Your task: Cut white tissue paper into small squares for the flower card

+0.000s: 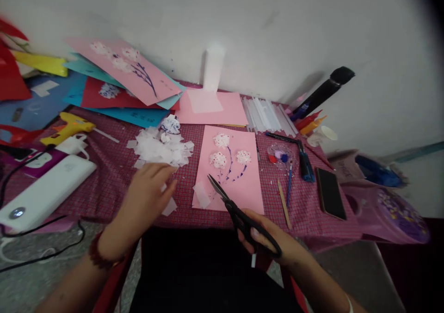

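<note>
Scissors [239, 218] gripped by right hand [274, 248] at table [305, 223] edge; left hand [145, 193] loose over scraps [159, 149].

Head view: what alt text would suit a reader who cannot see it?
A person's right hand holds black scissors over a pink card with three flowers. The left hand is beside white paper scraps on a checked cloth.

This was a makeshift craft workspace: a low table [114, 174] under a red checked cloth stood against a bare white wall [243, 26]. Sheets of coloured paper [133, 116] lay heaped at its far left corner. A yellow hot-glue gun [67, 128] near the left edge, clear glue sticks [267, 114] along the far edge, a paint palette [279, 156] and scissors [227, 203] showed it.
</note>
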### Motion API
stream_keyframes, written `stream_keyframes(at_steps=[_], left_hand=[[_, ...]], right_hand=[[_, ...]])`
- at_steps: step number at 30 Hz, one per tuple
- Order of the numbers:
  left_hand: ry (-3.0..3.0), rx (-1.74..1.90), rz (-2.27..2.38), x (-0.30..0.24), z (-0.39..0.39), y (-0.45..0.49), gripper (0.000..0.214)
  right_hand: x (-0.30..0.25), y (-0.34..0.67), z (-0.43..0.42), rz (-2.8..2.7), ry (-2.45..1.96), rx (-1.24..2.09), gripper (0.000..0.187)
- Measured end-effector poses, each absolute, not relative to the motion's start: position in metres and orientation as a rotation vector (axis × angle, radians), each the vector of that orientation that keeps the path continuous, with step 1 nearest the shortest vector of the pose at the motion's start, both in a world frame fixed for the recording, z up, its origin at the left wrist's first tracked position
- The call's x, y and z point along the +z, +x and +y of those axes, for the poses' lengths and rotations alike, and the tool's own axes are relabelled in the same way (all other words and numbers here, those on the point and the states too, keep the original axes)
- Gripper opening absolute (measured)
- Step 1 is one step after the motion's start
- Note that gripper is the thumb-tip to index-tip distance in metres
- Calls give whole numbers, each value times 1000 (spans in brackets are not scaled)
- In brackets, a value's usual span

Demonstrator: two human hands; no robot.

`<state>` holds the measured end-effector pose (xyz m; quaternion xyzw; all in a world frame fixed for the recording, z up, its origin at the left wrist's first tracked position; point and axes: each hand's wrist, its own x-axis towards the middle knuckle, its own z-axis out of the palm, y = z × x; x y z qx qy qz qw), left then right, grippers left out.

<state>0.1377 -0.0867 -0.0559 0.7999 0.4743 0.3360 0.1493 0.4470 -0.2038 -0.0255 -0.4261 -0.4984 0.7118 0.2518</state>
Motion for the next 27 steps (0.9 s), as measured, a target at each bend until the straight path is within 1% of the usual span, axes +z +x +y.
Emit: stream_keyframes(at_steps=[2,5,8,13,17,22,27], left_hand=[[2443,771,1100,-53,-81,164,20],[2551,386,863,-43,-72,196,27],[2471,91,890,-33,-64,212,29],[2309,-48,919,-24,-53,218,16],[2162,-23,988,-12,-47,203,10],[1794,379,1480,8,-36,155,9],[1740,556,1631,41,-19,105,14]], right_hand=[[-25,450,-207,-1334,-1162,1906,50],[-28,454,-212,-1288,-1162,1885,48],[-33,457,-218,-1231,-1170,1880,49],[-39,461,-223,-1171,-1174,1885,51],[-39,462,-218,-1227,-1132,1861,56],[-20,439,-194,-1333,-1031,1881,64],[-4,394,-156,-1371,-929,1995,72]])
